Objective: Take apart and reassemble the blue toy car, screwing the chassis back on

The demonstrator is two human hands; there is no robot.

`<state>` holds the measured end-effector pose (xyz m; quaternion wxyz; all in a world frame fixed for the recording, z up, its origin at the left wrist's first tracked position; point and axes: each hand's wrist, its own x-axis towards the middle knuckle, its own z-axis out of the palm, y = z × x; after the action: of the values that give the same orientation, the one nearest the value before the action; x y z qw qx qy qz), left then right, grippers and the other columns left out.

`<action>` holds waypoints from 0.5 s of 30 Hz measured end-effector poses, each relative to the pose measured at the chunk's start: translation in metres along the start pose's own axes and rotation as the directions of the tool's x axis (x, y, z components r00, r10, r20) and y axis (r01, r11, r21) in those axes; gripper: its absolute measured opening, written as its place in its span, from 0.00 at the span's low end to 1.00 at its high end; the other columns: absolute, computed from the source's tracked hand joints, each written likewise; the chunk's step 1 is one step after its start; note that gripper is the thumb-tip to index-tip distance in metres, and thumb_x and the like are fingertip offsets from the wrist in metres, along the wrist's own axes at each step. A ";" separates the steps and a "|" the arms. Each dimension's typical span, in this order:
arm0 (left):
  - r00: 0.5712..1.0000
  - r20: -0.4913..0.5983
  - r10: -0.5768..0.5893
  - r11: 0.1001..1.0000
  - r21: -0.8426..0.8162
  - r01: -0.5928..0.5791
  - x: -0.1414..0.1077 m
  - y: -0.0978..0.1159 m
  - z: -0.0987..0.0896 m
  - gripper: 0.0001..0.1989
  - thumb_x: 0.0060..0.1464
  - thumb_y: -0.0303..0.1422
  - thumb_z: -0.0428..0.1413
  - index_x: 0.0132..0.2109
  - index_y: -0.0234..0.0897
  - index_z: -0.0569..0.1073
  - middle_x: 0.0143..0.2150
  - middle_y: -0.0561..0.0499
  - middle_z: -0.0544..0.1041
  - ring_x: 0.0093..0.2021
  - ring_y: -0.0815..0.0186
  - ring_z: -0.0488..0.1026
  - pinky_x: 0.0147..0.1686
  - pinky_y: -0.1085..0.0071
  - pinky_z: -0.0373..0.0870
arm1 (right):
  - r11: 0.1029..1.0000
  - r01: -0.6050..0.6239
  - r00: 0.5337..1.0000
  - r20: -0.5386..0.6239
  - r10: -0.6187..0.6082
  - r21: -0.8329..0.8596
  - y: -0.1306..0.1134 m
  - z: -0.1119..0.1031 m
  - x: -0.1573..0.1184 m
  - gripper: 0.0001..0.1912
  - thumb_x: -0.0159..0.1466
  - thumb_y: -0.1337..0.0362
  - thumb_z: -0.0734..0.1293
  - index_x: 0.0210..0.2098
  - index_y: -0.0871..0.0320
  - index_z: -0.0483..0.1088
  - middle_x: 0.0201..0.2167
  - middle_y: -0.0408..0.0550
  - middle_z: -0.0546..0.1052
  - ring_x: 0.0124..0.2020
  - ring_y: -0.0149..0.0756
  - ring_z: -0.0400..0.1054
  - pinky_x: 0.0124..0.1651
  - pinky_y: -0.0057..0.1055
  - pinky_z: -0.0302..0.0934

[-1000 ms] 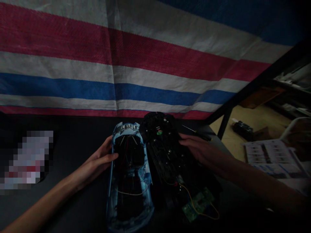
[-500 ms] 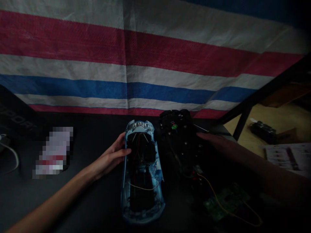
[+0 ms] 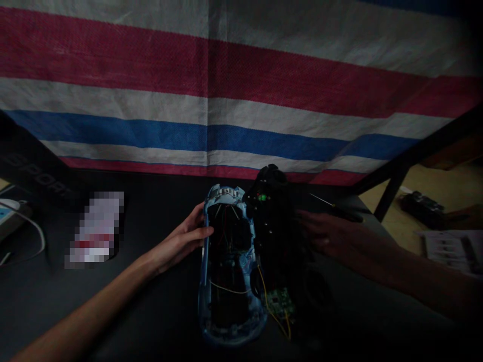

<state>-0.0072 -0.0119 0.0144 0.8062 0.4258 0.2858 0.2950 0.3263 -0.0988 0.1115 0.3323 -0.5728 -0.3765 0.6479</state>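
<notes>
A glossy blue car-shaped shell (image 3: 230,261), long and rounded at both ends, lies open side up on the tabletop (image 3: 162,311), its hollow dark and crossed by a thin pale wire (image 3: 230,289). The left hand (image 3: 192,234) is clamped on its left wall, thumb over the rim. Just right of the shell is a matte black chassis (image 3: 271,221) with round wheels and a glowing green spot. The right hand (image 3: 320,234) is at the chassis's far side; it is too dark to tell whether its fingers close on it. A green circuit board (image 3: 279,301) with a yellow wire (image 3: 264,286) sits by the shell's lower right edge. Behind, woven, creased sheeting (image 3: 211,100) carries red, white and blue stripes. Compared with half a second ago, the chassis has tipped and come closer to the shell, the board has shifted left with it, and the slim screwdriver's (image 3: 341,211) dark handle now shows.
</notes>
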 end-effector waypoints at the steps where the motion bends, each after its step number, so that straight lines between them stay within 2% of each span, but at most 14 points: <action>1: 1.000 -0.010 -0.003 1.000 0.008 0.003 0.000 0.001 0.001 0.32 0.59 0.32 0.65 0.67 0.56 0.67 0.66 0.52 0.70 0.60 0.56 0.70 0.55 0.62 0.68 | 0.999 -0.033 0.999 -0.007 0.033 0.032 0.000 0.002 0.002 0.25 0.68 0.48 0.65 0.60 0.51 0.74 0.62 0.52 0.76 0.59 0.44 0.72 0.58 0.39 0.68; 3: 1.000 -0.026 -0.009 1.000 0.029 0.010 0.000 0.001 0.002 0.32 0.58 0.32 0.65 0.66 0.56 0.67 0.65 0.52 0.71 0.59 0.57 0.71 0.53 0.63 0.69 | 0.991 -0.120 0.993 -0.006 0.120 0.064 -0.001 0.010 0.005 0.33 0.68 0.41 0.63 0.63 0.54 0.70 0.66 0.56 0.72 0.59 0.47 0.71 0.58 0.44 0.68; 5: 0.999 -0.041 -0.010 0.999 0.046 0.012 -0.001 0.001 0.003 0.32 0.57 0.32 0.66 0.66 0.57 0.67 0.64 0.53 0.72 0.58 0.58 0.72 0.52 0.65 0.69 | 0.987 -0.159 0.986 -0.055 0.159 0.003 -0.005 0.025 0.005 0.42 0.64 0.35 0.63 0.67 0.56 0.65 0.69 0.59 0.67 0.61 0.53 0.69 0.57 0.50 0.69; 8: 0.997 -0.070 0.035 0.999 0.036 -0.033 -0.002 -0.002 0.005 0.32 0.55 0.34 0.67 0.65 0.56 0.70 0.63 0.53 0.74 0.57 0.58 0.73 0.52 0.65 0.70 | 0.990 -0.114 0.990 -0.098 0.106 -0.080 -0.010 0.061 0.001 0.52 0.59 0.32 0.67 0.74 0.53 0.54 0.75 0.59 0.57 0.69 0.59 0.60 0.58 0.55 0.69; 9: 0.995 -0.079 0.056 0.998 0.038 -0.053 -0.002 -0.003 0.006 0.31 0.55 0.36 0.67 0.64 0.55 0.71 0.63 0.52 0.74 0.58 0.57 0.73 0.52 0.65 0.70 | 0.986 -0.115 0.992 -0.074 0.106 -0.120 -0.011 0.074 -0.001 0.55 0.58 0.32 0.68 0.75 0.50 0.52 0.75 0.57 0.55 0.71 0.59 0.57 0.60 0.57 0.68; 11: 0.991 -0.098 0.091 0.995 0.058 -0.086 -0.003 -0.003 0.009 0.31 0.56 0.37 0.67 0.65 0.54 0.70 0.65 0.51 0.73 0.60 0.54 0.72 0.53 0.64 0.70 | 0.963 -0.062 0.998 -0.016 0.060 -0.263 -0.010 0.098 -0.001 0.55 0.57 0.33 0.70 0.76 0.47 0.49 0.76 0.54 0.54 0.73 0.56 0.53 0.69 0.57 0.57; 13: 0.987 -0.119 0.107 0.992 0.079 -0.098 -0.004 -0.002 0.012 0.32 0.57 0.38 0.66 0.66 0.52 0.69 0.66 0.49 0.72 0.62 0.53 0.71 0.54 0.63 0.70 | 0.917 -0.010 1.000 -0.021 0.001 -0.398 -0.003 0.114 0.002 0.57 0.56 0.36 0.72 0.76 0.49 0.48 0.76 0.55 0.51 0.75 0.54 0.49 0.75 0.54 0.47; 15: 0.986 -0.122 0.110 0.992 0.067 -0.103 -0.005 -0.001 0.014 0.32 0.57 0.37 0.66 0.67 0.51 0.68 0.66 0.47 0.73 0.62 0.53 0.71 0.55 0.62 0.70 | 0.882 0.029 0.996 -0.060 -0.065 -0.470 0.007 0.120 0.009 0.59 0.57 0.39 0.73 0.77 0.53 0.45 0.76 0.58 0.50 0.76 0.53 0.47 0.76 0.51 0.45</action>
<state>-0.0005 -0.0235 0.0210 0.7564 0.4456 0.3215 0.3550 0.2059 -0.1069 0.1083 0.2132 -0.6506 -0.5230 0.5077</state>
